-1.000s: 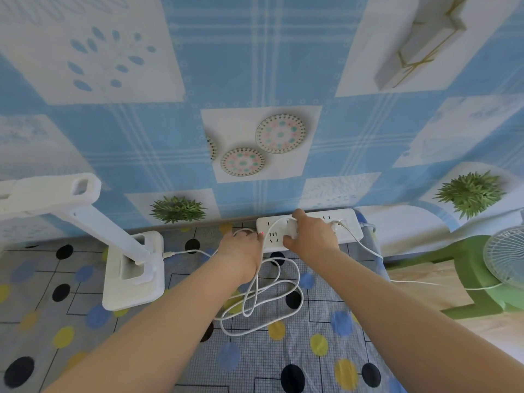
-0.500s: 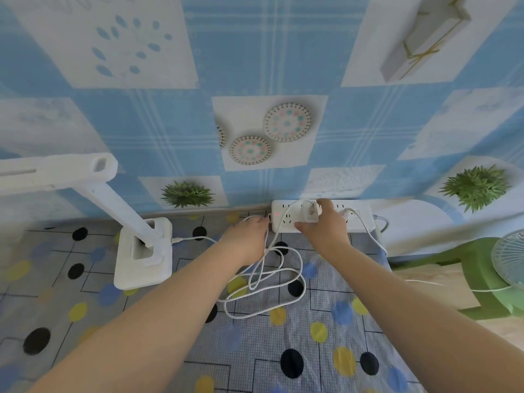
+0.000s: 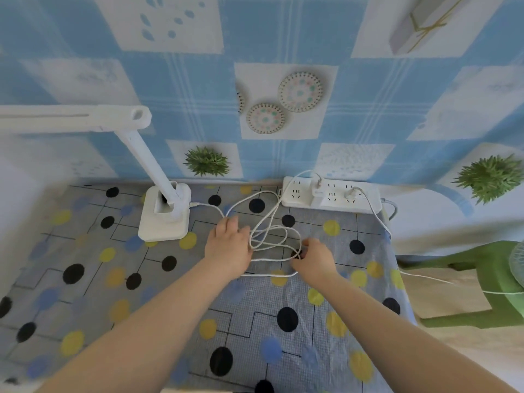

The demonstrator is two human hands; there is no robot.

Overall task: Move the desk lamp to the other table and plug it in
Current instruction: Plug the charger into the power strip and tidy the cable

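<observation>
The white desk lamp stands on the dotted tablecloth near the wall, its head reaching left. Its white cord runs from the base in loose loops to a white adapter seated in the power strip against the wall. My left hand rests on the cord's left side, fingers apart. My right hand is on the loops' right side, fingers curled on the cord.
A second plug sits in the strip, and its cable drops over the table's right edge. A green stool and a fan stand to the right, below the table. The patterned wall runs right behind the strip.
My right hand has let go of the adapter, which now sits in the strip, and pulled back to the cord loops. My left hand also drew back from the strip.
</observation>
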